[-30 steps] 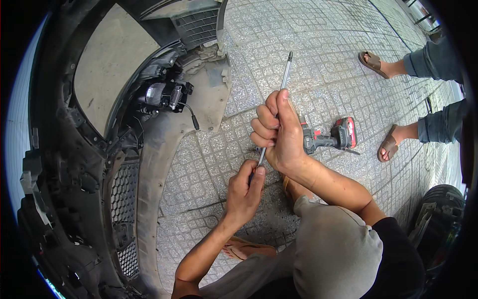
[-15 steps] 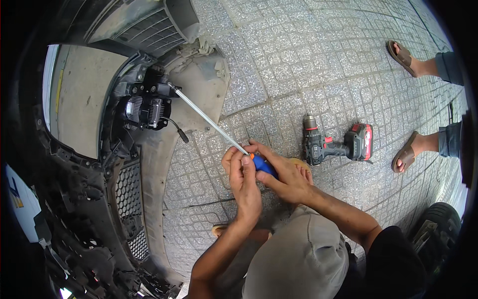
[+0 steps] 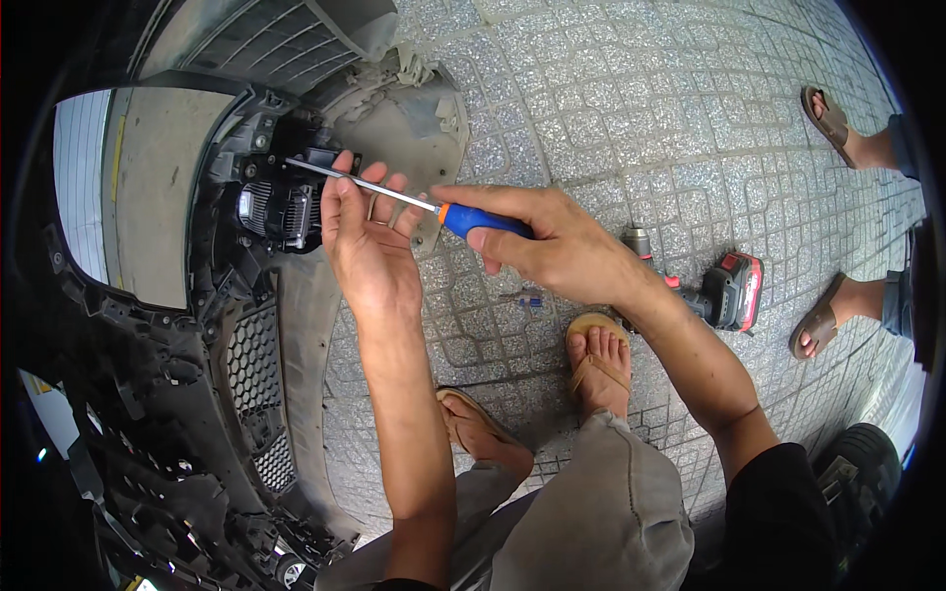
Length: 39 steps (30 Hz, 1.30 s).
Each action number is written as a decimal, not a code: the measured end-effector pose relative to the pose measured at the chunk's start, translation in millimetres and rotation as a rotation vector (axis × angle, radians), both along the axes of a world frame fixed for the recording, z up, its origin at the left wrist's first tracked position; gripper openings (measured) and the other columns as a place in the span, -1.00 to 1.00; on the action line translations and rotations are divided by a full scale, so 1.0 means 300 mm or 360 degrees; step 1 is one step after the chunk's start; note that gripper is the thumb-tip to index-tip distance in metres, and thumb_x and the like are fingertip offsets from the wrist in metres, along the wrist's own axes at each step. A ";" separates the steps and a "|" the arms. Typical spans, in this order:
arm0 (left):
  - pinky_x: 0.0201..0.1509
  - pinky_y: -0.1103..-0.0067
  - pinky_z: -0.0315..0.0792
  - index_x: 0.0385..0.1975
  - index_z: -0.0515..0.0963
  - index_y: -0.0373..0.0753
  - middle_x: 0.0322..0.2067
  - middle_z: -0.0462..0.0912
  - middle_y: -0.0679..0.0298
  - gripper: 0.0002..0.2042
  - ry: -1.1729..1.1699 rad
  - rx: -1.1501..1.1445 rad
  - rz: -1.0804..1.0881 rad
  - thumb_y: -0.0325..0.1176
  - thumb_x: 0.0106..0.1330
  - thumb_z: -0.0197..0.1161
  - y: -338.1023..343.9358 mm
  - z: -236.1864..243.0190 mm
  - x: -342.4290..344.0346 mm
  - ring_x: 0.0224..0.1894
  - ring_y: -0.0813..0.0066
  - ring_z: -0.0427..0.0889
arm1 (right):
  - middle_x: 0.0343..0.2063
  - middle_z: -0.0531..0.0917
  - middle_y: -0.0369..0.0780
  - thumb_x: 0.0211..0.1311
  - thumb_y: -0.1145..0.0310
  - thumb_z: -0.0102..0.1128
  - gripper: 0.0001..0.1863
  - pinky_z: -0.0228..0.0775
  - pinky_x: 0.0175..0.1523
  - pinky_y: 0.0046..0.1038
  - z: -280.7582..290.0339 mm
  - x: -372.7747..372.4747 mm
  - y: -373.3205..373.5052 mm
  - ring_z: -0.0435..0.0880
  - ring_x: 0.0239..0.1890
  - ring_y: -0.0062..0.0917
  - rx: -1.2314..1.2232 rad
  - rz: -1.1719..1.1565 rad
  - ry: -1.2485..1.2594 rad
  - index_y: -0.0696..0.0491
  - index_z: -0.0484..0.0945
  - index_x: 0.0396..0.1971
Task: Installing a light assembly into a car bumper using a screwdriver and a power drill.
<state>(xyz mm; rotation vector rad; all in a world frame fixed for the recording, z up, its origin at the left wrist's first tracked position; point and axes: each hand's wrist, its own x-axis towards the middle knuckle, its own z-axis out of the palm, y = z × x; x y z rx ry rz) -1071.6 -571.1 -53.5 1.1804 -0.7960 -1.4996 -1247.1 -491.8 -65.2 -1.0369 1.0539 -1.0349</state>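
A long screwdriver with a blue and orange handle slants across the view, its tip at the black bracket above the lamp unit. My right hand is wrapped round the handle, forefinger stretched along it. Thumb and forefinger of my left hand pinch the metal shaft nearer the tip; the other fingers are loosely curled. Just below the tip sits the lamp unit with its finned housing, fixed in a black car bumper and partly hidden by my left hand. Whether the tip touches a screw, I cannot tell.
On the paving lies a cordless drill, partly behind my right forearm. A small blue piece rests near my sandalled foot. Another person's feet stand at the right. A tyre is at lower right.
Both hands have moved up and left with the screwdriver, bringing its tip to the bracket by the lamp. My left hand has slid from beside the handle to further along the shaft.
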 end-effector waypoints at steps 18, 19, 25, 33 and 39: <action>-0.04 0.45 0.59 0.25 0.38 -0.16 -0.07 0.58 0.27 -0.64 0.0040 0.0020 -0.0001 -0.20 0.54 0.05 -0.005 -0.024 0.040 -0.06 0.48 0.57 | -0.47 0.59 -0.28 0.34 0.40 0.17 -0.56 0.38 -0.31 -0.51 -0.025 0.036 -0.013 0.48 -0.44 -0.66 0.0030 -0.0025 -0.0151 0.03 0.53 0.22; -0.04 0.45 0.59 0.25 0.38 -0.16 -0.07 0.58 0.27 -0.64 0.0043 0.0019 0.0000 -0.20 0.54 0.05 -0.003 -0.023 0.041 -0.06 0.48 0.57 | -0.47 0.59 -0.28 0.34 0.40 0.17 -0.56 0.38 -0.31 -0.51 -0.020 0.035 -0.011 0.48 -0.44 -0.66 0.0029 -0.0024 -0.0148 0.03 0.53 0.22; -0.17 0.46 0.66 0.26 0.34 -0.21 -0.10 0.58 0.19 -0.61 0.0042 -0.0046 -0.0005 -0.20 0.53 0.08 -0.008 -0.023 0.046 -0.09 0.39 0.62 | -0.49 0.58 -0.28 0.33 0.41 0.16 -0.56 0.37 -0.32 -0.52 0.024 0.023 -0.012 0.47 -0.46 -0.67 0.0172 0.0047 -0.0082 -0.02 0.53 0.22; -0.18 0.46 0.66 0.25 0.34 -0.22 -0.10 0.58 0.18 -0.62 0.0021 -0.0020 -0.0006 -0.22 0.54 0.06 -0.008 -0.024 0.039 -0.10 0.37 0.62 | -0.52 0.57 -0.32 0.34 0.41 0.16 -0.54 0.35 -0.36 -0.53 0.025 0.027 -0.005 0.46 -0.48 -0.71 0.0255 0.0029 -0.0194 -0.05 0.52 0.25; -0.19 0.45 0.67 0.25 0.35 -0.23 -0.10 0.58 0.15 -0.63 0.0016 -0.0040 -0.0001 -0.24 0.54 0.04 -0.013 -0.027 0.052 -0.10 0.35 0.63 | -0.54 0.55 -0.36 0.37 0.36 0.16 -0.55 0.31 -0.41 -0.58 -0.005 0.036 -0.008 0.44 -0.50 -0.75 0.0237 0.0070 -0.0241 -0.06 0.52 0.25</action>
